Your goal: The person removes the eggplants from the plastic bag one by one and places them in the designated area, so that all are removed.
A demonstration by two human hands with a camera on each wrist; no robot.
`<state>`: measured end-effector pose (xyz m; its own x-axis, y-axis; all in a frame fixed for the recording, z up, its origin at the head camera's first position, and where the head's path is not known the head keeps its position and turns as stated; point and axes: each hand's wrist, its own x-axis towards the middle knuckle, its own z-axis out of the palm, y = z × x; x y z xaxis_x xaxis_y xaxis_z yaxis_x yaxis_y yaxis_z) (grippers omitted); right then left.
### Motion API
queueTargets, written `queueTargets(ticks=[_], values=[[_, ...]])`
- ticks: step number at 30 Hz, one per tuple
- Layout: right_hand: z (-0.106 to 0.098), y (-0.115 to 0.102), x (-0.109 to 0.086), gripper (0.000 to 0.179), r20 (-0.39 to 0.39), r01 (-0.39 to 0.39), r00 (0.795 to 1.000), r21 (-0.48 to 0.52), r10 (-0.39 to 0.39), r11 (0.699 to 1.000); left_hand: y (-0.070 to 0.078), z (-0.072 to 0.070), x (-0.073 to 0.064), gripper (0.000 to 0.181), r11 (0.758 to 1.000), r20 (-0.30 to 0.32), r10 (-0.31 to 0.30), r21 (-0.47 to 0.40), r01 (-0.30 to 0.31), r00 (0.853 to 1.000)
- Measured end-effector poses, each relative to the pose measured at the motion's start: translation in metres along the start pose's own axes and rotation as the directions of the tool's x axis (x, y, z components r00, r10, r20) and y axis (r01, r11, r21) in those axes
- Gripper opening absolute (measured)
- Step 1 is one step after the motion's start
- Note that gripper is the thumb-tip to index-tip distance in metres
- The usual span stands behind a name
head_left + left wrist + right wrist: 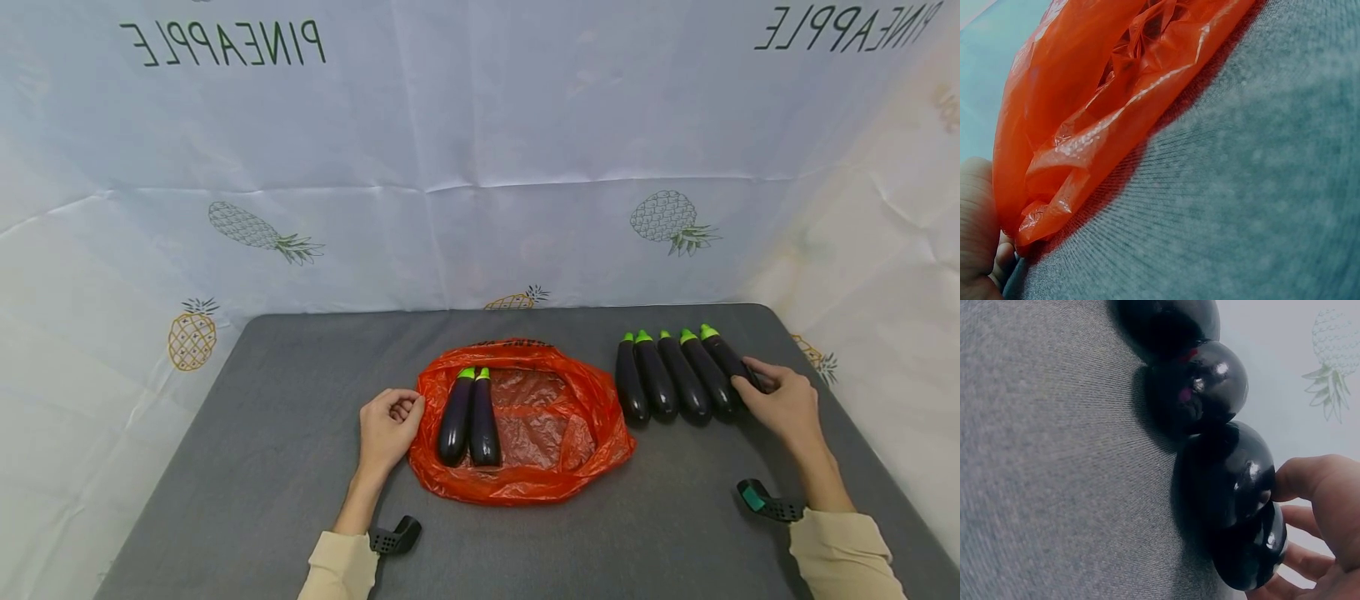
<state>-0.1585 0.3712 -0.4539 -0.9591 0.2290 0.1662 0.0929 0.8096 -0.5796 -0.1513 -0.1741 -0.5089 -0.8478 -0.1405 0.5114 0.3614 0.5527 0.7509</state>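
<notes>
A red plastic bag (525, 492) lies on the table with its mouth spread wide. Inside, on its left side, two dark purple eggplants (454, 425) with green caps lie side by side. My left hand (390, 425) pinches the bag's left rim; in the left wrist view the thumb (975, 219) lies against the red plastic (1104, 131). To the right of the bag, several more eggplants (684, 379) lie in a row, touching. My right hand (783, 404) grips the rightmost eggplant (1250, 553), thumb on one side and fingers around the other, partly hiding it.
A grey cloth covers the table (262, 433). Behind it hangs a pale curtain (465, 125) printed with pineapples and lettering. Each wrist wears a black strap device (396, 536). Grey cloth shows in front of the bag and between it and the right arm.
</notes>
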Motion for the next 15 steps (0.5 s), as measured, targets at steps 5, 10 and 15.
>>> queueTargets(ticks=[5, 10, 15], values=[[0.0003, -0.0005, -0.0002, 0.049, -0.010, -0.003, 1.000, 0.008, 0.003, 1.000, 0.0005, -0.0003, -0.0001, 0.007, 1.000, 0.002, -0.008, 0.001, 0.008, 1.000], [-0.0004, -0.0028, -0.0014, 0.048, -0.037, 0.003, 0.999, 0.020, -0.003, 1.000, 0.0010, 0.0000, 0.0003, 0.007, 1.000, 0.002, -0.014, 0.001, 0.014, 1.000], [-0.0015, -0.0036, -0.0029, 0.045, -0.081, -0.014, 0.997, 0.027, 0.016, 1.000, 0.0009, 0.0004, 0.0003, 0.007, 1.000, 0.006, -0.024, 0.003, 0.024, 1.000]])
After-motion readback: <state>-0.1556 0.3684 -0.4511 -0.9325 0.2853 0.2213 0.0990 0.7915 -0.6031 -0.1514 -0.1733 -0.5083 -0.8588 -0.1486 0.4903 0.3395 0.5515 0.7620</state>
